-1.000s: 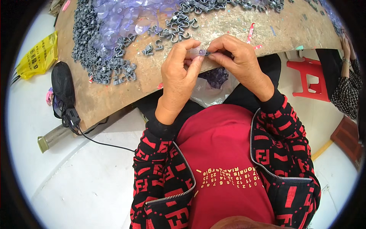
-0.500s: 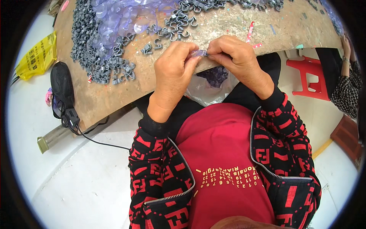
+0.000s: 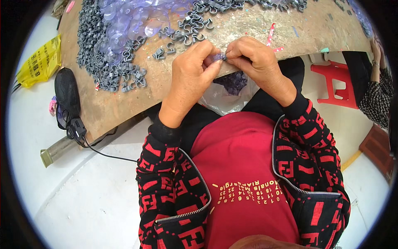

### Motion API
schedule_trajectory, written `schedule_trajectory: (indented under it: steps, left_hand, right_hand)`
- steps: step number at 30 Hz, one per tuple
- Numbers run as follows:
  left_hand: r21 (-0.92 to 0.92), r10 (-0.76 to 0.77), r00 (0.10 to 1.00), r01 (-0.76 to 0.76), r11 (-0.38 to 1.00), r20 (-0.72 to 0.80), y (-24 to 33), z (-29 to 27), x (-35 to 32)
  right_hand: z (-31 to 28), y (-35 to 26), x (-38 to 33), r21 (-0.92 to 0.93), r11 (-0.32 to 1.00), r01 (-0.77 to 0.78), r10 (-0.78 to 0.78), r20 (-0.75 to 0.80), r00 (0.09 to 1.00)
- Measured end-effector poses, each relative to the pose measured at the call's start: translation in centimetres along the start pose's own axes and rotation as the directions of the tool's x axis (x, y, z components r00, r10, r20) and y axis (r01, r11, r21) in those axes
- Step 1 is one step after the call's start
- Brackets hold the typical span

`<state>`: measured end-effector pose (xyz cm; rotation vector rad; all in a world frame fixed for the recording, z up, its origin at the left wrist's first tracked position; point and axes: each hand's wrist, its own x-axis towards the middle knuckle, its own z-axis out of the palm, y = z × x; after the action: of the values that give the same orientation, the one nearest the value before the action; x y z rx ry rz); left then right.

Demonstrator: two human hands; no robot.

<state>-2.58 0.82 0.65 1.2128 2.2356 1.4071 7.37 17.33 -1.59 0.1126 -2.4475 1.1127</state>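
Note:
Just above the table's near edge, my left hand (image 3: 192,68) pinches a clear purplish suction cup (image 3: 213,58) between thumb and fingers. Its tip meets a small grey plastic clip (image 3: 223,56), pinched by the thumb and forefinger of my right hand (image 3: 259,62). The fingers cover most of both pieces, so whether they are joined cannot be made out. Loose grey clips (image 3: 158,53) lie left of my left hand. Beyond them spreads a heap of clear suction cups (image 3: 137,20), bordered by a large pile of grey clips (image 3: 89,45).
Below the table edge, a clear plastic bag (image 3: 219,105) holds dark purplish pieces (image 3: 235,83). Red-and-white strips (image 3: 271,34) lie on the table (image 3: 124,106). A black mesh pouch (image 3: 67,89) hangs at its left corner. A red stool (image 3: 338,85) and another person's arm (image 3: 375,70) are at right.
My left hand has turned a little and shifted slightly right toward my right hand, bringing the suction cup and clip closer together. Less of both pieces shows. My right hand has barely moved.

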Motion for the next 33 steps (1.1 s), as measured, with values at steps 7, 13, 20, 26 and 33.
schedule_trajectory:
  steps: [7,13,20,26,33]
  left_hand:
    - [0.203,0.169,0.982,-0.183,0.962,0.082,0.0,-0.4,0.6]
    - [0.39,0.338,0.924,-0.381,0.838,0.177,0.5,-0.7,1.6]
    - [0.291,0.301,0.9,-0.394,0.872,0.316,0.7,-1.5,2.7]
    - [0.399,0.274,0.933,-0.35,0.848,0.235,1.4,-0.7,1.9]
    - [0.418,0.299,0.932,-0.361,0.834,0.207,1.0,-0.6,1.7]
  right_hand:
    - [-0.2,0.0,0.1,-0.016,1.0,-0.022,0.022,0.051,0.998]
    - [-0.3,0.2,0.0,-0.036,0.999,-0.001,0.003,0.06,0.998]
    - [0.0,0.2,-0.2,-0.095,0.991,0.097,-0.097,0.005,0.995]
    - [-0.3,0.2,0.0,0.004,0.999,-0.032,0.032,0.038,0.999]
    - [-0.7,-0.9,0.6,0.066,0.989,-0.135,0.133,0.03,0.991]
